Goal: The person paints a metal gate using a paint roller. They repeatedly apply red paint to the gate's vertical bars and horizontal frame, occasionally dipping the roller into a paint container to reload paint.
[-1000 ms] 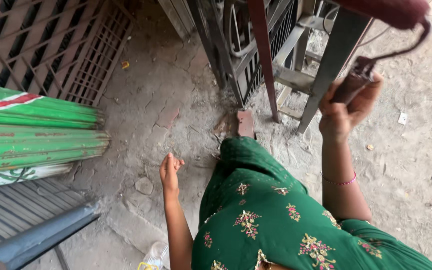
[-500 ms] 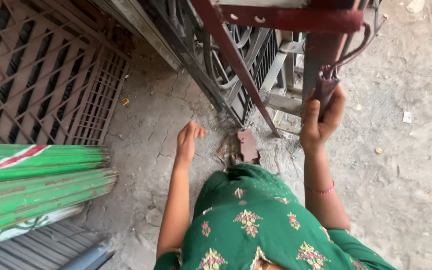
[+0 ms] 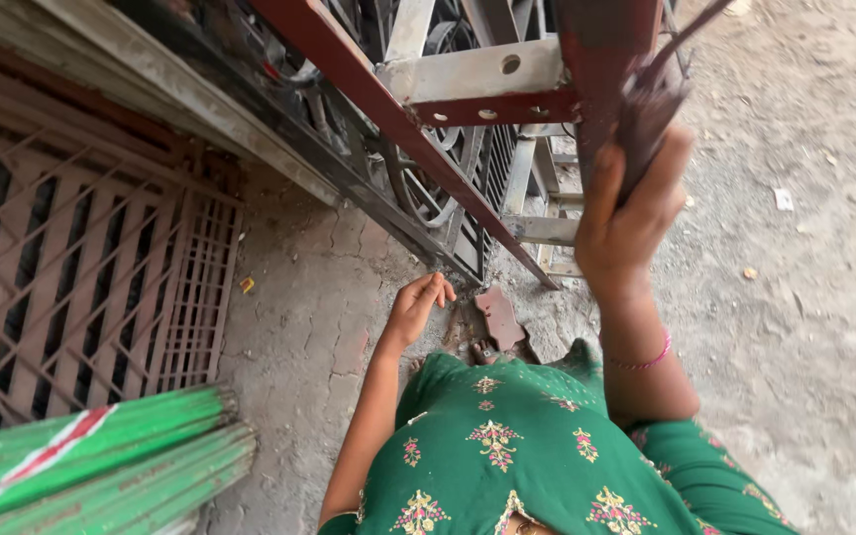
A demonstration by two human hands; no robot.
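My right hand (image 3: 628,213) is raised in front of a red-brown metal frame (image 3: 507,99) and grips a dark tool handle (image 3: 646,124) held against the frame's upright post. A pink bangle sits on that wrist. My left hand (image 3: 416,307) hangs low over the paved ground, fingers loosely curled, holding nothing. It is close to a small reddish brick piece (image 3: 499,317) lying by my foot. My green embroidered clothing (image 3: 517,456) fills the bottom of the view.
A brown metal lattice grille (image 3: 71,277) leans at the left. Green painted metal pieces (image 3: 101,471) lie at the lower left. Dark ornamental gate panels (image 3: 418,188) stand behind the frame. Dusty bare ground (image 3: 804,297) spreads to the right.
The view has tilted up and moved closer to the frame. My right hand has risen with the tool against the post. My left hand has swung forward and now hangs near the brick piece.
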